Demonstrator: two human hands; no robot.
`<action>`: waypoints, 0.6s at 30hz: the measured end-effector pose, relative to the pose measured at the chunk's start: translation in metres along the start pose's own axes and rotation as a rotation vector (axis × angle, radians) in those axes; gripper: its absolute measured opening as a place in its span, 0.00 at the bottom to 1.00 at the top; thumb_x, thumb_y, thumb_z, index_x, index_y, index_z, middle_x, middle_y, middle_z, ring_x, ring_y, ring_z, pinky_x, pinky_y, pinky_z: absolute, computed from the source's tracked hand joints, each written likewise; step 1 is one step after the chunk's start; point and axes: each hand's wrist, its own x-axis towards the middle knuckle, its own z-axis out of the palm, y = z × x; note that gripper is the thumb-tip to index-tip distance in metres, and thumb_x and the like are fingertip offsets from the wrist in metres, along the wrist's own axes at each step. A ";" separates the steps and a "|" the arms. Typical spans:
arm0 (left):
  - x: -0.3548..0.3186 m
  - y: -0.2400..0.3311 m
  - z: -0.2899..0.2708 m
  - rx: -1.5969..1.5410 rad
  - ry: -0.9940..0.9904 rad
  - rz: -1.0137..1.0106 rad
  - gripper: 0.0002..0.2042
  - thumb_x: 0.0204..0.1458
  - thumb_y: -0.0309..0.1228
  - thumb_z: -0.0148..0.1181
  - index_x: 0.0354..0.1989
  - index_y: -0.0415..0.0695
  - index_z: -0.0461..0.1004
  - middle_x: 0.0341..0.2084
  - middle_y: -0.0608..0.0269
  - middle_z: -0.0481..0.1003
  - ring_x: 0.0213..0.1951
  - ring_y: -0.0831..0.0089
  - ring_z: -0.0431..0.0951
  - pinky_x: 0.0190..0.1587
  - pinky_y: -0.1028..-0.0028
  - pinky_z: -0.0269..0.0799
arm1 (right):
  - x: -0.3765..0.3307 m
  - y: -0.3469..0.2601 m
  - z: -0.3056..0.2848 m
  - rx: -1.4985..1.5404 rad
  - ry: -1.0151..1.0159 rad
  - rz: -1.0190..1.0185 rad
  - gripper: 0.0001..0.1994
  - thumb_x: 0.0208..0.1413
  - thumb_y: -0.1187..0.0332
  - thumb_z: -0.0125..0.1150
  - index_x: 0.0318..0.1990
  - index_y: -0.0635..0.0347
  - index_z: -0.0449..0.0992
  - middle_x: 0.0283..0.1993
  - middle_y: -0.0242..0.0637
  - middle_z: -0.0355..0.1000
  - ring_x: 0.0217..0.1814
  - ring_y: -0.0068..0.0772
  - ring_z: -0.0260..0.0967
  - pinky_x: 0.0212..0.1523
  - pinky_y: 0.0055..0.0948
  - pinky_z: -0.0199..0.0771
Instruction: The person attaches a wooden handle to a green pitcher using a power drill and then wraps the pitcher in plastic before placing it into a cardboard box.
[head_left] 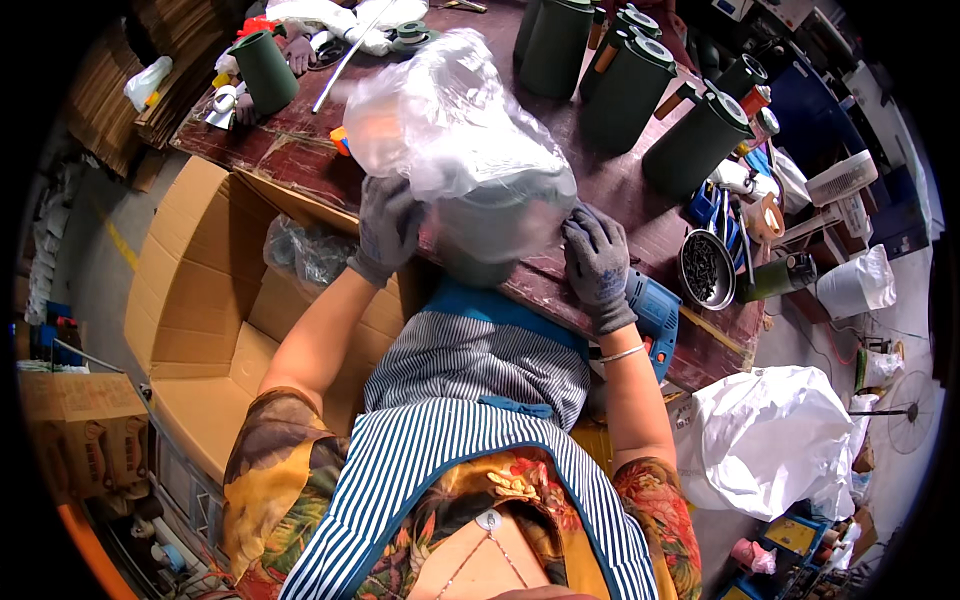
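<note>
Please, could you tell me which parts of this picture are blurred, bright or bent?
In the head view, the clear plastic bag is smeared, probably by motion, while the dark green jug standing at right looks sharper; also in the head view, the white sack is very bright; the head view has black corners, and straight edges curve toward its rim.

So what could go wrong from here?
The loose plastic bag might slip over the dark vessel between the gloved left hand and right hand, letting it drop by the table's near edge. The blue drill lies close to the right wrist and could get knocked off.
</note>
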 end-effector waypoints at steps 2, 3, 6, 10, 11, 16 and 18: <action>-0.001 -0.015 0.005 0.134 0.104 -0.109 0.14 0.51 0.28 0.63 0.47 0.43 0.72 0.50 0.47 0.72 0.55 0.43 0.71 0.57 0.48 0.64 | 0.005 -0.009 0.002 -0.065 -0.006 0.018 0.13 0.51 0.69 0.62 0.46 0.53 0.78 0.58 0.37 0.74 0.60 0.44 0.70 0.55 0.43 0.70; 0.007 -0.018 0.005 0.199 0.156 -0.153 0.15 0.51 0.28 0.63 0.47 0.43 0.72 0.50 0.47 0.72 0.55 0.45 0.71 0.57 0.49 0.64 | 0.013 -0.017 -0.003 -0.093 -0.005 0.035 0.14 0.51 0.69 0.62 0.46 0.53 0.78 0.59 0.36 0.74 0.61 0.44 0.69 0.55 0.42 0.69; 0.018 -0.014 0.003 0.022 0.156 -0.417 0.10 0.54 0.27 0.63 0.43 0.41 0.74 0.39 0.53 0.76 0.40 0.61 0.77 0.46 0.66 0.72 | 0.012 -0.028 0.002 -0.033 0.019 0.088 0.15 0.51 0.68 0.63 0.47 0.51 0.78 0.60 0.33 0.73 0.62 0.43 0.68 0.54 0.43 0.68; 0.029 -0.036 0.022 -0.347 0.352 -0.737 0.08 0.54 0.27 0.64 0.39 0.37 0.78 0.26 0.60 0.78 0.29 0.74 0.76 0.36 0.74 0.72 | 0.011 -0.045 0.015 -0.008 0.034 0.066 0.16 0.49 0.67 0.63 0.48 0.53 0.77 0.61 0.38 0.72 0.62 0.44 0.68 0.57 0.43 0.68; 0.032 -0.044 0.025 -0.468 0.403 -0.766 0.08 0.54 0.27 0.64 0.38 0.36 0.78 0.25 0.60 0.78 0.28 0.75 0.76 0.36 0.74 0.72 | 0.014 -0.052 0.017 -0.038 0.067 0.057 0.16 0.49 0.67 0.63 0.48 0.54 0.76 0.61 0.40 0.72 0.62 0.45 0.68 0.58 0.43 0.68; 0.060 -0.042 0.027 -0.404 0.000 -0.787 0.13 0.55 0.36 0.63 0.35 0.35 0.80 0.27 0.53 0.81 0.31 0.70 0.82 0.38 0.69 0.75 | 0.023 -0.070 0.010 -0.027 0.049 0.198 0.16 0.53 0.67 0.62 0.49 0.59 0.75 0.62 0.46 0.70 0.63 0.49 0.68 0.59 0.45 0.68; 0.063 -0.035 0.017 -0.053 -0.175 -0.511 0.12 0.54 0.34 0.63 0.38 0.36 0.79 0.33 0.54 0.81 0.35 0.63 0.82 0.39 0.66 0.75 | 0.016 -0.076 0.008 0.024 -0.008 0.292 0.15 0.56 0.67 0.61 0.50 0.59 0.74 0.62 0.49 0.70 0.62 0.51 0.69 0.58 0.47 0.69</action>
